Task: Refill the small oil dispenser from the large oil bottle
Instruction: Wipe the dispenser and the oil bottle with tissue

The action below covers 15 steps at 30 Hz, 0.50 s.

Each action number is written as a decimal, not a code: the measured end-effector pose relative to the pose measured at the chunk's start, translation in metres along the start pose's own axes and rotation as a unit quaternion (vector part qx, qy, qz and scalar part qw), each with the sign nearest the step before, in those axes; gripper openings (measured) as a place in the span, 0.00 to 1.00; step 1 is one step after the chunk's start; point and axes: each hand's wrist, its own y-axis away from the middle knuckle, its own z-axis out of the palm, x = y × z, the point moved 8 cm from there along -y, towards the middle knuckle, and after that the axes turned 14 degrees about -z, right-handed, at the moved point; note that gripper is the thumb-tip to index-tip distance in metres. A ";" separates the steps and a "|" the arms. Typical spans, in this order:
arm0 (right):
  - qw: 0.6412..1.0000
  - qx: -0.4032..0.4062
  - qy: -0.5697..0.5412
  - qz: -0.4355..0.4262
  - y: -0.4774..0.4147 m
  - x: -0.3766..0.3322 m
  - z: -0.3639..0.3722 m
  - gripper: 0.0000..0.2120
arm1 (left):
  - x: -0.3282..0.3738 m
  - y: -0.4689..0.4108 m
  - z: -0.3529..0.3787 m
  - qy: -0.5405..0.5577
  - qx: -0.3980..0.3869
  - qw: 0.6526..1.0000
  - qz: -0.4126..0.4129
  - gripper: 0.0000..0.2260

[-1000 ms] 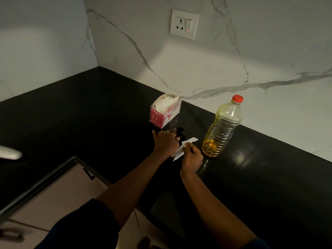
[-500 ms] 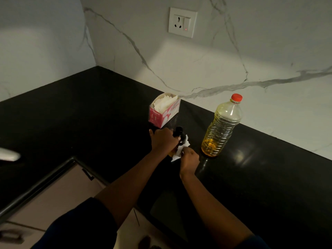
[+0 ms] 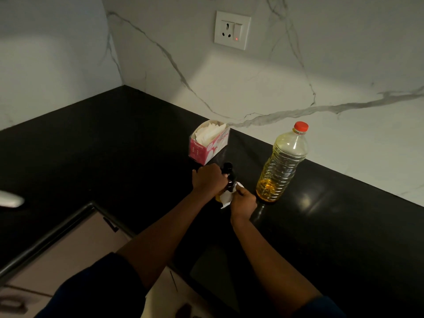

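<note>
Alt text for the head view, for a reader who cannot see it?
A person's left hand grips a small dark oil dispenser on a black countertop while the right hand holds a white tissue against its lower side. To the right stands a capped large oil bottle, nearly empty; a pink tissue box sits behind.

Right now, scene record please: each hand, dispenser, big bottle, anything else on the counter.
left hand: grips the small oil dispenser around its body
right hand: pinches a white tissue against the dispenser's lower part
small oil dispenser: dark, black top showing, between the hands
large oil bottle: upright, red cap on, oil low, right of both hands, not touched
tissue box: pink, behind the hands, near the wall
counter: black
</note>
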 end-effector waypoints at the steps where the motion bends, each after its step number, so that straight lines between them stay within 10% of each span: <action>1: 1.000 -0.004 0.001 0.017 0.002 0.004 0.000 0.18 | 0.000 -0.001 -0.001 -0.002 0.002 1.000 0.002 0.13; 15: 0.995 0.057 -0.030 -0.081 -0.007 -0.035 -0.003 0.13 | 0.016 -0.005 -0.016 0.024 -0.017 0.998 0.057 0.16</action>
